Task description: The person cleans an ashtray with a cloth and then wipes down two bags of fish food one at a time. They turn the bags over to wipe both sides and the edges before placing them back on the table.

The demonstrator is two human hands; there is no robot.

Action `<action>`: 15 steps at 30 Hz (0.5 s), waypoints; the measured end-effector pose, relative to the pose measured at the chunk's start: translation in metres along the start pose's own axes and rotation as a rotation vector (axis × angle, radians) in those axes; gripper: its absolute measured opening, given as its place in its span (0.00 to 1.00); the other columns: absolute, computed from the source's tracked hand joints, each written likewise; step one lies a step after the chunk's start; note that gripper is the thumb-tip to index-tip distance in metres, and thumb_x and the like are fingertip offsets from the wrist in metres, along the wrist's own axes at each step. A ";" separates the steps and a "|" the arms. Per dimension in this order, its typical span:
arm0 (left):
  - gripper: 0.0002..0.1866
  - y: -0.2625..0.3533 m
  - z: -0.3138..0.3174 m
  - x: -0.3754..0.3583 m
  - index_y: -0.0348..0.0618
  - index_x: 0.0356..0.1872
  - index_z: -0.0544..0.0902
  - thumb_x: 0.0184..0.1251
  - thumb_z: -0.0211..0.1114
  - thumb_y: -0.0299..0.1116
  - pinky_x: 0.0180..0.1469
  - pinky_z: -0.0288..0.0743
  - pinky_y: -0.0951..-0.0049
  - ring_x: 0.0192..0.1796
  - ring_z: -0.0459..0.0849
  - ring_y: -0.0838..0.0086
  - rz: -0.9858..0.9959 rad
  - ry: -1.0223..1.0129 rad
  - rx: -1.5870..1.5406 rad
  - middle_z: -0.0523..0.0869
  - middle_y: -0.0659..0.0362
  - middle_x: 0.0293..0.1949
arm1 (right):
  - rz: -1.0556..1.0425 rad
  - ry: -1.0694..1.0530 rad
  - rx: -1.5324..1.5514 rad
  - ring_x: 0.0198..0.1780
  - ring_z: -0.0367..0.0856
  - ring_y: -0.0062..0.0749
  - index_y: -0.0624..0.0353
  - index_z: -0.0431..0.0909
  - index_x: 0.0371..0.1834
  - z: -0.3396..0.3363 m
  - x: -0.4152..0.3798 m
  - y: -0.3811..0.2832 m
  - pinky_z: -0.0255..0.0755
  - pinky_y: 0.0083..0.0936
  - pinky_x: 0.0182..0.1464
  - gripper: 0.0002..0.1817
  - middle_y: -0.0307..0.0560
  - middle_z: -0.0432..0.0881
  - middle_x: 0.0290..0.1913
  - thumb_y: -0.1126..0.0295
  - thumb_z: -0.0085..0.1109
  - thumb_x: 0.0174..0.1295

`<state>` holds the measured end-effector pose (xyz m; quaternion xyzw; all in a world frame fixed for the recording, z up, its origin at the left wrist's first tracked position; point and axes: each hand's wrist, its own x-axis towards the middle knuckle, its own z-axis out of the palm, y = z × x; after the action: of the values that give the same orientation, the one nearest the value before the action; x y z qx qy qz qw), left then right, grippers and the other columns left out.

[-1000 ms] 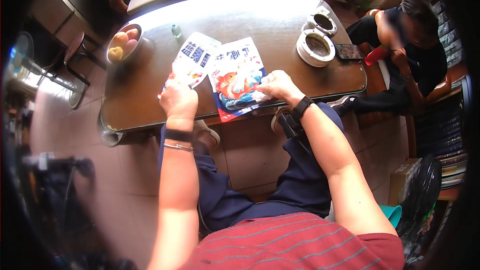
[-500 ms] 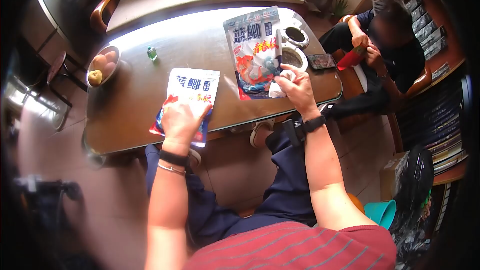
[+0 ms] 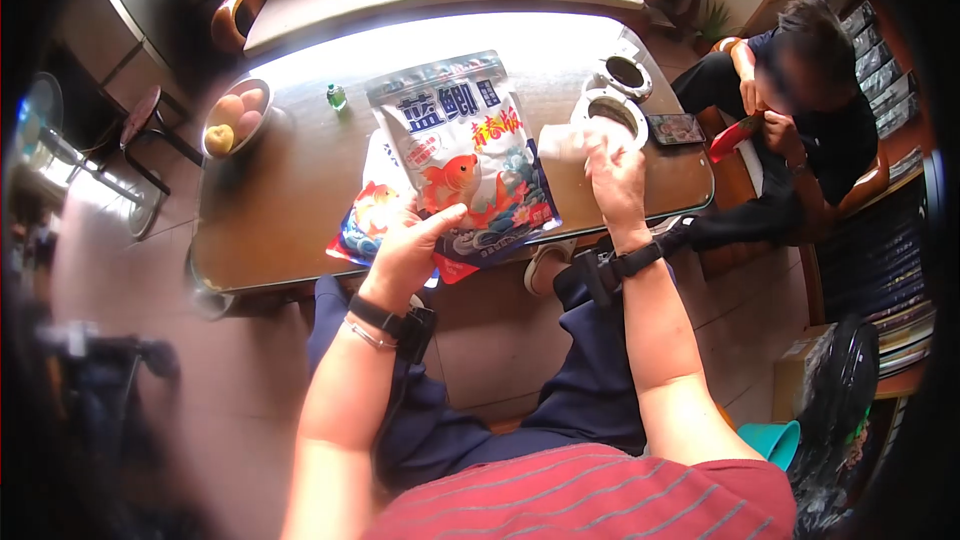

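Note:
My left hand (image 3: 405,250) grips the lower left edge of a white resealable pouch (image 3: 465,155) printed with a goldfish, its thumb across the front. The pouch is raised and tilted, its top toward the far side of the table. A second, similar pouch (image 3: 368,205) lies partly hidden beneath it. To the right, my right hand (image 3: 616,185) has its fingers pinched on a white tissue-like piece (image 3: 562,143), which is smeared by motion. This hand is apart from the pouch and in front of a white ring-shaped item (image 3: 632,117).
A bowl of fruit (image 3: 262,100) and a small green bottle (image 3: 336,97) are on the glass-topped table (image 3: 290,180). Another white ring (image 3: 640,80) and a phone (image 3: 677,129) sit at its right end. A seated person (image 3: 820,110) holds a red packet (image 3: 735,135).
My left hand has moved from the lying pouch to the raised one, which now overlaps the other. My right hand has come away from the raised pouch, keeping the white piece.

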<state>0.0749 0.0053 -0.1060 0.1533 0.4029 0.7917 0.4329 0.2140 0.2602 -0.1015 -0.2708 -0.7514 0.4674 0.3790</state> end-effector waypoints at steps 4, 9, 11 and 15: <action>0.25 -0.009 0.010 -0.003 0.34 0.66 0.75 0.68 0.68 0.21 0.61 0.81 0.65 0.57 0.86 0.67 0.004 -0.009 0.139 0.85 0.52 0.58 | -0.519 -0.106 0.116 0.45 0.80 0.39 0.65 0.79 0.49 0.040 -0.021 -0.056 0.75 0.38 0.51 0.10 0.51 0.82 0.42 0.73 0.58 0.68; 0.30 -0.036 -0.005 -0.002 0.42 0.71 0.69 0.69 0.66 0.21 0.62 0.80 0.67 0.59 0.84 0.70 0.043 -0.050 0.242 0.83 0.56 0.59 | -0.690 -0.452 -0.326 0.79 0.62 0.53 0.55 0.73 0.72 0.080 -0.056 -0.058 0.53 0.48 0.80 0.30 0.57 0.67 0.76 0.71 0.58 0.63; 0.30 -0.023 0.007 -0.007 0.41 0.71 0.69 0.70 0.66 0.20 0.60 0.81 0.67 0.58 0.85 0.70 -0.048 -0.051 0.142 0.84 0.55 0.59 | -0.712 -0.358 -0.389 0.77 0.64 0.56 0.65 0.74 0.69 0.079 -0.037 -0.051 0.56 0.44 0.79 0.27 0.62 0.70 0.73 0.71 0.58 0.66; 0.30 -0.017 0.012 -0.014 0.42 0.71 0.68 0.70 0.67 0.20 0.59 0.82 0.66 0.55 0.86 0.70 -0.057 -0.043 0.176 0.85 0.53 0.58 | -0.371 -0.157 -0.200 0.73 0.68 0.61 0.71 0.75 0.66 0.078 -0.024 -0.030 0.63 0.43 0.75 0.21 0.68 0.72 0.70 0.71 0.51 0.73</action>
<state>0.0996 0.0045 -0.1101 0.1961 0.4658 0.7371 0.4487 0.1617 0.1911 -0.1037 -0.1269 -0.8581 0.3327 0.3700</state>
